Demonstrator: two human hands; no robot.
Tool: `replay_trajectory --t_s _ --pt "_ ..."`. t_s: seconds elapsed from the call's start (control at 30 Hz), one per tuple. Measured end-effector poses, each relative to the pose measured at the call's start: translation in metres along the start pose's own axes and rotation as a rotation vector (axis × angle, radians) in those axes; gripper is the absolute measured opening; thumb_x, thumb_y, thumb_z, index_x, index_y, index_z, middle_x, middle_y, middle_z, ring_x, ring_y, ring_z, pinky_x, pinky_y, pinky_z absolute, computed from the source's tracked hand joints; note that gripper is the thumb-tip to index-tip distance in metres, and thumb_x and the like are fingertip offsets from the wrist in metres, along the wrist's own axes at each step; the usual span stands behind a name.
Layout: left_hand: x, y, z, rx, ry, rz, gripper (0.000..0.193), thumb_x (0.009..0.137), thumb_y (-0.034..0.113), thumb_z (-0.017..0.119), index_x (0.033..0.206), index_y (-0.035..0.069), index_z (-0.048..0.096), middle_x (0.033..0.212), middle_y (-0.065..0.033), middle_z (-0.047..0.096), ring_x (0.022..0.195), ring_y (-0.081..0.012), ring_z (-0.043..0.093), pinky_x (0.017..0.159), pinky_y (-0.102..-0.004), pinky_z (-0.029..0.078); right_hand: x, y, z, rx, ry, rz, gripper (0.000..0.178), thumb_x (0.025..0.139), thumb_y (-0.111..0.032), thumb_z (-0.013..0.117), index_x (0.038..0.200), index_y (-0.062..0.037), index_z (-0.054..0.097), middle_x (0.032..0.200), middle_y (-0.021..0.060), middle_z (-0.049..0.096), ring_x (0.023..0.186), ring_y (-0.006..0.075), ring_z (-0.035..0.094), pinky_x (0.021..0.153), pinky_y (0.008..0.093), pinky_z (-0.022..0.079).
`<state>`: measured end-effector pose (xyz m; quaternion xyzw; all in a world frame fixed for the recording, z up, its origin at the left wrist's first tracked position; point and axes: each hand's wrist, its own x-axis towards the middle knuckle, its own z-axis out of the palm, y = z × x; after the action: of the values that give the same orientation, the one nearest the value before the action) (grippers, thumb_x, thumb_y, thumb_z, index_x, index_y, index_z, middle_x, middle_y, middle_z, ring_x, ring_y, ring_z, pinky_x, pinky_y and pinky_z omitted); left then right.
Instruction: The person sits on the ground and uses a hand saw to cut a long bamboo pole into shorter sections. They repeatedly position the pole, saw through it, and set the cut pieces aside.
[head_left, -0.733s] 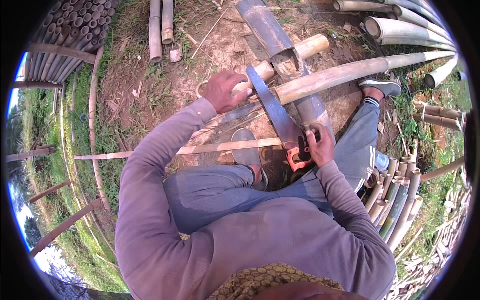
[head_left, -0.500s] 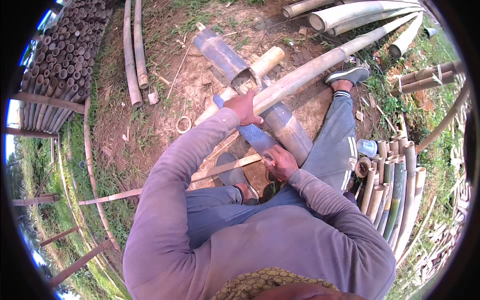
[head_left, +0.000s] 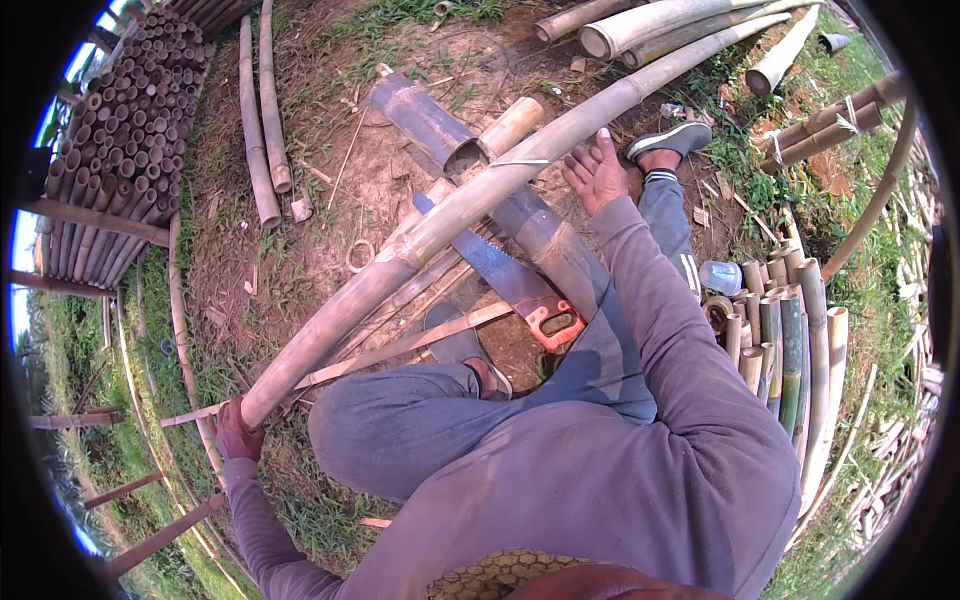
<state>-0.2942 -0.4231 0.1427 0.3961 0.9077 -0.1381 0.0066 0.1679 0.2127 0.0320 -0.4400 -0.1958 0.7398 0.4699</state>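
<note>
A long pale bamboo pole (head_left: 440, 232) runs slantwise from near left to far right, across a thick dark bamboo piece (head_left: 545, 225) on the ground. My left hand (head_left: 238, 430) is wrapped round the pole's near end, partly hidden by it. Just right of the pole, my right hand (head_left: 598, 178) is open, fingers spread, nothing in it. A thin pale strip (head_left: 520, 162) lies across the pole's top near that hand. Between my legs rests a handsaw (head_left: 505, 275) with an orange handle, its blade tip passing under the pole. A short bamboo piece (head_left: 511, 125) sits beyond the pole.
Stacked bamboo (head_left: 130, 110) fills the far left, with two loose poles (head_left: 262, 120) beside it. More thick poles (head_left: 640, 30) lie at the far right. Upright cut lengths (head_left: 790, 330) and a clear plastic container (head_left: 720, 276) stand to my right. A flat bamboo strip (head_left: 400, 347) crosses near my foot.
The long pole has slid toward near left. My left hand has moved out with its end. My right hand has let go of the saw and reached up beside the pole.
</note>
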Motion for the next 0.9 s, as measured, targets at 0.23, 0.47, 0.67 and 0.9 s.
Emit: replay_trajectory --t_s 0.23,0.47,0.67,0.9 --pt "-0.057 -0.008 0.072 -0.568 0.756 -0.727 0.094 0.087 0.037 0.087 0.154 -0.006 0.036 0.155 -0.0262 0.043 0.138 -0.0396 0.049 0.117 -0.0542 0.041 -0.103 0.127 0.132 0.116 -0.244 0.404 0.058 0.096 -0.041 0.075 0.142 -0.0112 0.055 0.143 0.0113 0.059 0.134 0.0333 0.056 0.119 0.0583 0.04" --pt "0.078 0.171 0.084 -2.586 0.664 -0.811 0.05 0.094 0.039 0.077 0.133 0.015 0.057 0.126 -0.0136 0.066 0.118 -0.0345 0.067 0.103 -0.0602 0.055 -0.238 0.177 0.167 -1.345 -1.345 -0.296 0.052 0.093 -0.038 0.078 0.132 -0.0057 0.066 0.122 0.0133 0.071 0.113 0.0374 0.068 0.101 0.0502 0.052" --pt "0.091 -0.001 0.126 -2.617 0.98 -0.703 0.045 0.081 0.028 0.079 0.115 0.011 0.057 0.103 -0.0182 0.069 0.096 -0.0386 0.07 0.096 -0.058 0.057 -0.088 0.082 0.121 -2.005 -0.944 -1.348 0.088 0.077 -0.043 0.088 0.152 -0.0146 0.051 0.146 0.012 0.059 0.138 0.0358 0.051 0.119 0.0539 0.033" --pt "0.081 0.032 0.182 -1.623 0.706 -1.299 0.078 0.086 0.05 0.072 0.148 0.009 0.049 0.141 -0.0229 0.059 0.131 -0.0406 0.056 0.113 -0.0571 0.042 -0.015 0.122 0.14 -1.941 -1.144 -1.181 0.073 0.081 -0.026 0.085 0.147 -0.0132 0.054 0.138 0.0123 0.061 0.131 0.0359 0.055 0.111 0.0535 0.04"
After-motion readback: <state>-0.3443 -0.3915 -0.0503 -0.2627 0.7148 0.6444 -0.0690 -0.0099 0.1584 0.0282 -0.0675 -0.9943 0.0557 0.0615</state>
